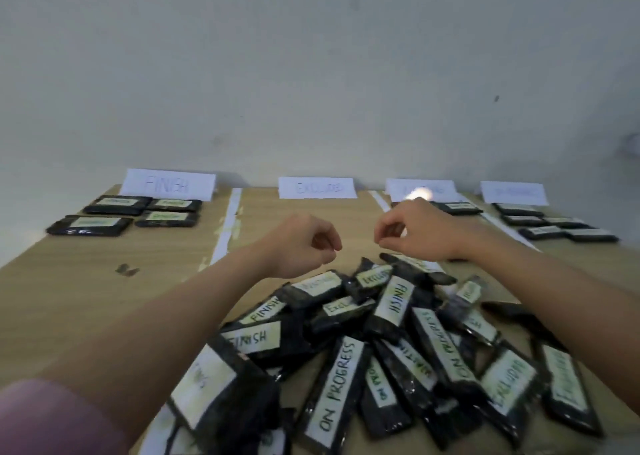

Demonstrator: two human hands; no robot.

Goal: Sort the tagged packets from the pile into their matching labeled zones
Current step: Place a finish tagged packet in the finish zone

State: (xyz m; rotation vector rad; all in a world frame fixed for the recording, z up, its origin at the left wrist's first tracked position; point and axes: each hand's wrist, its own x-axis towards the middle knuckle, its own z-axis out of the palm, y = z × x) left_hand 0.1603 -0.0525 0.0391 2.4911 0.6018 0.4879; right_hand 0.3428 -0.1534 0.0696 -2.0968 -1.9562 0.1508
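A pile of black packets [374,337] with white tags reading FINISH, EXCLUDED and ON PROGRESS lies on the near half of the wooden table [104,274]. My left hand [298,243] and my right hand [415,233] hover side by side just beyond the pile, both loosely curled with nothing in them. At the back stand paper zone labels: FINISH [169,184], EXCLUDED [317,188], a glare-washed label [420,189] and a blurred one [514,192]. Several packets [124,214] lie in the FINISH zone, one packet [457,208] by the third label, and several packets [557,226] at the far right.
White tape strips [227,233] divide the table into zones. The zone in front of the EXCLUDED label holds no packets. A small dark scrap [126,270] lies on the left part of the table. A plain wall rises behind the labels.
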